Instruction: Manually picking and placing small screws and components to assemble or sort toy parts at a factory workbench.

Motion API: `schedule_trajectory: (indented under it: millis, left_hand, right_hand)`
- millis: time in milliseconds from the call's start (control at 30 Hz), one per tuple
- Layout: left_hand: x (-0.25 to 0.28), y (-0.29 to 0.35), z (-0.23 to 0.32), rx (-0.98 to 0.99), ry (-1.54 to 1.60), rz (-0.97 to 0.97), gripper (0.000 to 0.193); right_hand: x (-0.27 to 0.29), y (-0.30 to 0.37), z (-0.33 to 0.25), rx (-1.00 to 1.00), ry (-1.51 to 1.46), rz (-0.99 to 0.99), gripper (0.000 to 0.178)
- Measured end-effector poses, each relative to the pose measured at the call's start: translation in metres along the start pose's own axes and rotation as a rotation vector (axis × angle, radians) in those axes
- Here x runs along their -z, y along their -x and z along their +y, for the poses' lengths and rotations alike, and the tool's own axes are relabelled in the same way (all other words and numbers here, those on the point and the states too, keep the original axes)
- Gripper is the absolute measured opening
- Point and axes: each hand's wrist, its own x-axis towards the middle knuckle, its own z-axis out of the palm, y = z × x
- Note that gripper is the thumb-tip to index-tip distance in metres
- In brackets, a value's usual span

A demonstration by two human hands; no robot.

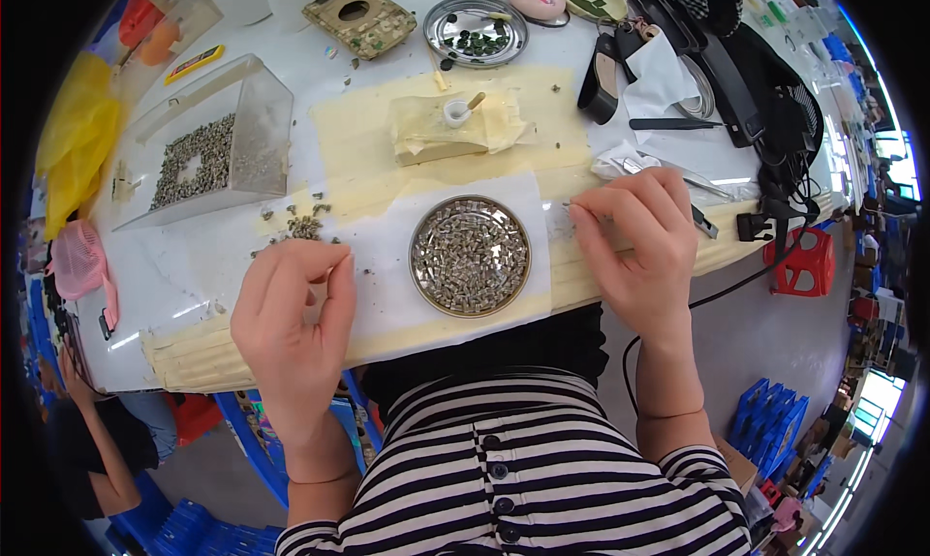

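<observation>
A round metal dish [415, 277] full of small silvery metal pieces [470, 256] lies before me on white paper [383, 299]. Left of it my left hand [294, 324] is closed, thumb and forefinger drawn together; whether a piece is between them is too small to make out. Just beyond that hand is a loose heap of small metal pieces [302, 228]. To the right of the dish, my right hand [639, 246] is closed in a pinch as well, and anything in its fingertips cannot be made out. Tweezers [702, 181] lie behind the right hand.
A clear bin [262, 120] of metal pieces stands at the far left. Behind the dish, a taped block [441, 147] bears a small white cup [456, 113] with a stick. Farther back are a camouflage box [358, 18] and a plate of dark green bits [477, 33]. Black straps [717, 81] crowd the right.
</observation>
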Motion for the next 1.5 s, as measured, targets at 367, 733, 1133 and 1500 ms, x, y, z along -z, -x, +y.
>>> schedule_trajectory:
  millis: [367,733,1133,1500]
  left_hand:
    - [0.002,0.013,0.002,0.213,0.939,0.047,0.008]
    - [-0.009,0.012,0.002,0.656,1.796,-0.047,0.021]
    - [-0.016,0.017,0.006,0.585,1.799,-0.169,0.014]
    - [-0.014,0.024,0.021,0.688,1.688,-0.164,0.016]
  right_hand:
    - [0.044,0.009,0.034,-0.208,0.145,0.116,0.016]
    - [0.034,0.017,0.039,-0.284,0.015,0.050,0.015]
    - [0.015,-0.010,-0.050,-0.080,-0.475,-0.016,0.024]
    - [-0.024,-0.024,-0.078,0.436,-0.286,0.144,0.036]
